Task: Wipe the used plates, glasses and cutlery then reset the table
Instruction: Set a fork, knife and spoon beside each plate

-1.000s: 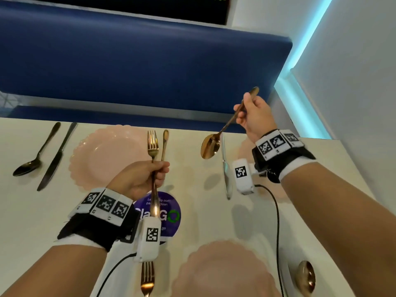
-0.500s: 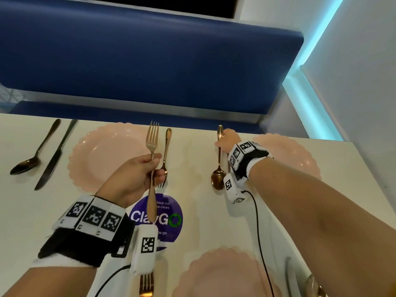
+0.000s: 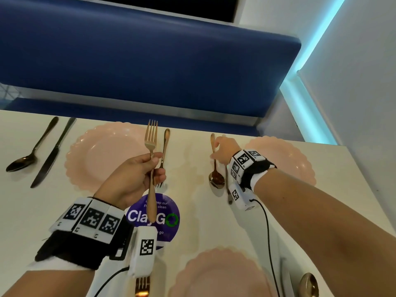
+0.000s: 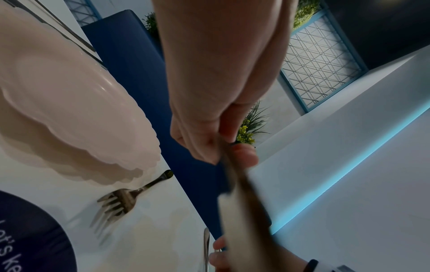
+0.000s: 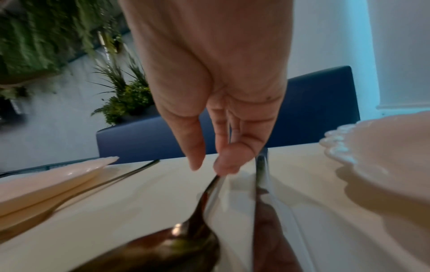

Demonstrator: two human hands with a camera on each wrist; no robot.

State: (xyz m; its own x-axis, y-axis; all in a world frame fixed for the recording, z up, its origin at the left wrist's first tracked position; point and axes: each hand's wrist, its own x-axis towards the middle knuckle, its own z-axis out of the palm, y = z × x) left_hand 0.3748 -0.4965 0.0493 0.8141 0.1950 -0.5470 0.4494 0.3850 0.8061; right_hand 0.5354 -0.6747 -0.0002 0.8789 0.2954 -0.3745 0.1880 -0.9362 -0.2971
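My left hand (image 3: 155, 162) grips a gold fork (image 3: 151, 133) by the middle of its handle and holds it upright above the table, tines up; in the left wrist view the fork handle (image 4: 244, 202) is a blur. A gold spoon (image 3: 216, 179) lies flat on the table (image 3: 192, 211), left of the far right pink plate (image 3: 285, 159). My right hand (image 3: 214, 150) rests its fingertips on the spoon's handle. In the right wrist view that hand (image 5: 209, 165) has fairly straight fingers, thumb apart from the spoon (image 5: 197, 211). A knife (image 5: 263, 184) lies just right of the spoon.
A second fork (image 3: 164, 151) lies beside the far left pink plate (image 3: 102, 155). A dark spoon (image 3: 23, 159) and a dark knife (image 3: 51, 155) lie further left. A near pink plate (image 3: 218, 273), fork (image 3: 142, 286) and spoon (image 3: 308, 284) sit close to me. A purple sticker (image 3: 169, 219) marks the middle.
My right hand carried the gold spoon down from the air and laid it on the table beside the knife; its grip has since loosened. The left hand kept the fork upright, nearly still.
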